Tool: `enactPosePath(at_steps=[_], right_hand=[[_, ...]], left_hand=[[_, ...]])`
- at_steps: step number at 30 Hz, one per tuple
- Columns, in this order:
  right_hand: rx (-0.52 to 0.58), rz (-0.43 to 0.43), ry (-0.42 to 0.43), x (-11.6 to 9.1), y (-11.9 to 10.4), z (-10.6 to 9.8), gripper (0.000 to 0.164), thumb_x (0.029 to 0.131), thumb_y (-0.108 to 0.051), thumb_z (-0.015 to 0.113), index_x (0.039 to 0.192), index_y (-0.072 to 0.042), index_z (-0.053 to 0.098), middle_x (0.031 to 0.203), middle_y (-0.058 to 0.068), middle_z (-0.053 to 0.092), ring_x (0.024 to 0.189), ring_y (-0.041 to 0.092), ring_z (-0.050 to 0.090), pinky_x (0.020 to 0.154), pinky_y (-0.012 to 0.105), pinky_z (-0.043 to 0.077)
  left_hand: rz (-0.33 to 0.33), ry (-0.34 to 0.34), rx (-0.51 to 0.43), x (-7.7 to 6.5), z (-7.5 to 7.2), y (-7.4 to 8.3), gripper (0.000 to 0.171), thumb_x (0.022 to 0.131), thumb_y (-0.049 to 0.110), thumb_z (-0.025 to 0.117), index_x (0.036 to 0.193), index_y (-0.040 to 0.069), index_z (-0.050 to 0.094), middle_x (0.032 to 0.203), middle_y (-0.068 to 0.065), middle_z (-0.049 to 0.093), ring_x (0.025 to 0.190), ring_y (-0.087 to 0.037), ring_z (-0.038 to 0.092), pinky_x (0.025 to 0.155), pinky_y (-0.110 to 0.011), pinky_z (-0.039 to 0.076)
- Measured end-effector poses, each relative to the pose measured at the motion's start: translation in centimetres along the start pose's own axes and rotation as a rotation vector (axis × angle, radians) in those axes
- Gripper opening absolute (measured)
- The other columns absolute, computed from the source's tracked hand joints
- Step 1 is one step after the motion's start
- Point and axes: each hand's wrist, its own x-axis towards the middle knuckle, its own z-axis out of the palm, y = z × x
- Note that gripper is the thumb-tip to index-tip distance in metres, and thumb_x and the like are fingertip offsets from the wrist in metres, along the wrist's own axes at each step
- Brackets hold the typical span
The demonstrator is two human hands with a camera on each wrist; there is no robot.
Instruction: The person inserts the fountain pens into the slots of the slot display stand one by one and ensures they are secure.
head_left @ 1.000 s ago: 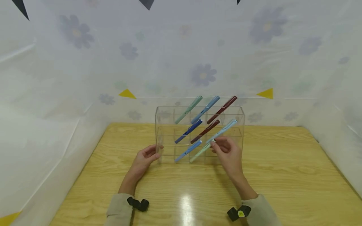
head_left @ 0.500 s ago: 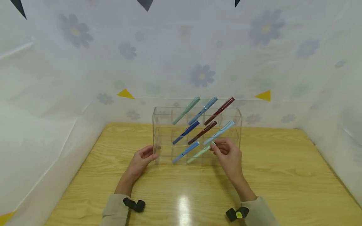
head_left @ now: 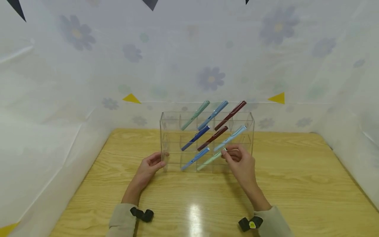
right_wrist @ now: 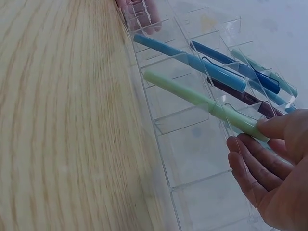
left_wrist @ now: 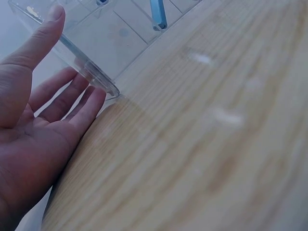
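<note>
A clear acrylic pen stand [head_left: 207,159] with tiers of compartments is upright on the wooden table. My left hand [head_left: 151,168] holds its left side low down, fingers round the edge and thumb towards the front. My right hand [head_left: 241,166] pinches the upper, capped end of a light green pen [right_wrist: 192,97], whose lower end lies in the bottom tier. Left of it leans a blue pen [head_left: 195,158]. In the middle tier are a dark blue pen [head_left: 195,138], a dark red pen [head_left: 212,138] and a light blue pen [head_left: 231,137].
The top tier holds a green pen [head_left: 195,115], a blue pen [head_left: 213,115] and a dark red pen [head_left: 230,115]. Behind the wooden table [head_left: 296,171] hangs a pale flowered sheet [head_left: 177,59], which also lines both sides.
The stand and both hands shift slightly left in the head view, along with the whole scene. My right hand keeps its pinch on the light green pen, and my left stays at the stand's side.
</note>
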Motion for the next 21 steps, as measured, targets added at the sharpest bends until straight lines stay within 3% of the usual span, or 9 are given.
enactPosePath(at_steps=[10,17,21], right_hand=[[-0.006,-0.047,0.025,1.0,1.3,-2.2,0.012,0.096,-0.011,0.074,0.102,-0.001,0.071,0.088,0.013,0.077,0.077,0.024,0.076,0.065,0.03,0.061],[0.026,-0.022,0.039,1.4,0.0,-3.9,0.011,0.098,-0.003,0.07,0.105,0.006,0.068,0.093,0.022,0.075,0.078,0.022,0.075,0.068,0.031,0.061],[0.005,-0.042,0.049,1.2,0.5,-5.3,0.012,0.097,0.0,0.069,0.107,0.006,0.069,0.095,0.023,0.074,0.078,0.019,0.075,0.07,0.029,0.06]], left_hand=[[0.021,-0.003,-0.013,0.7,-0.1,-0.6,0.05,0.1,0.001,0.065,0.147,-0.004,0.051,0.145,-0.027,0.054,0.135,-0.027,0.053,0.098,-0.025,0.051],[0.015,0.007,0.013,0.6,-1.0,-0.7,0.049,0.103,0.005,0.063,0.149,-0.004,0.049,0.148,-0.027,0.051,0.135,-0.031,0.052,0.099,-0.026,0.051],[-0.028,0.028,0.055,0.5,-1.6,-0.2,0.051,0.106,0.021,0.061,0.151,0.002,0.048,0.152,-0.019,0.049,0.136,-0.028,0.051,0.1,-0.028,0.051]])
